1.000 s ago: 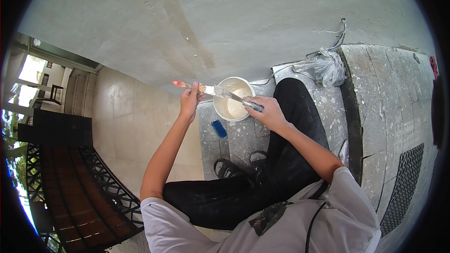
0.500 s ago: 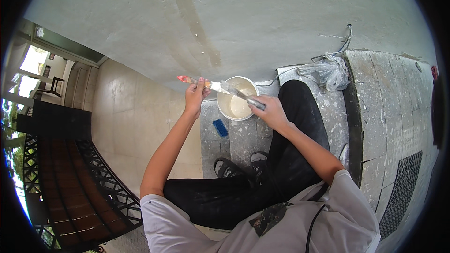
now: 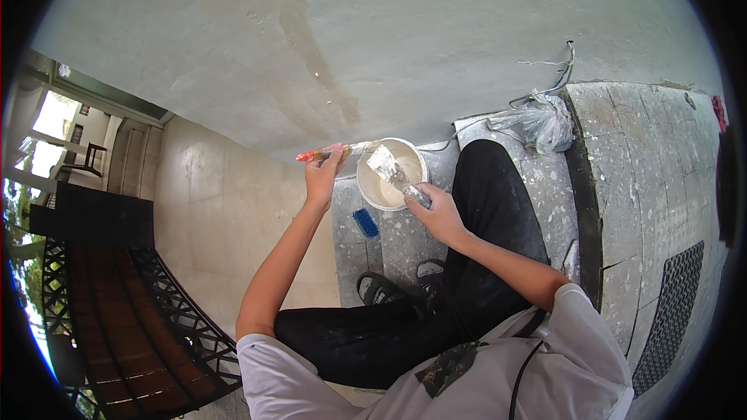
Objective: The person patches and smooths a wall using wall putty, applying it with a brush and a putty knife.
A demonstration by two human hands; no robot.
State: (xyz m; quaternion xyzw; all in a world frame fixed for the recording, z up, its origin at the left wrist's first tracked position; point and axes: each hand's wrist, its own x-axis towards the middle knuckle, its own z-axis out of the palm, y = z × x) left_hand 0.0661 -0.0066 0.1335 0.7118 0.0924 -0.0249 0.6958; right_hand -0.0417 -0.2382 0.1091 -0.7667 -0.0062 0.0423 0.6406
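Observation:
My left hand [image 3: 321, 179] is closed around the handle of a red-handled putty knife [image 3: 311, 156], whose white-smeared end reaches the rim of a white bucket [image 3: 362, 189]. In my right hand [image 3: 438, 214] is a second putty knife [image 3: 386, 163], grey-handled, its broad blade coated in white and tilted up over the bucket's mouth. Pale, creamy paste [image 3: 405, 179] lies inside the bucket, partly hidden by this blade. The bucket stands on the speckled floor against a plastered wall [image 3: 436, 39], which bears darker, damp-looking streaks [image 3: 315, 50].
A blue brush [image 3: 364, 223] lies beside the bucket, near my sandals [image 3: 375, 288]. To the right are a clear plastic bag [image 3: 548, 124], wires [image 3: 569, 70] from the wall and a raised tiled ledge [image 3: 622, 179]. Dark metal latticework [image 3: 167, 288] stands at the left.
Both knives have come apart from their crossed position. My right hand has moved slightly down and left, turning its blade face up over the bucket. My left hand has dropped slightly.

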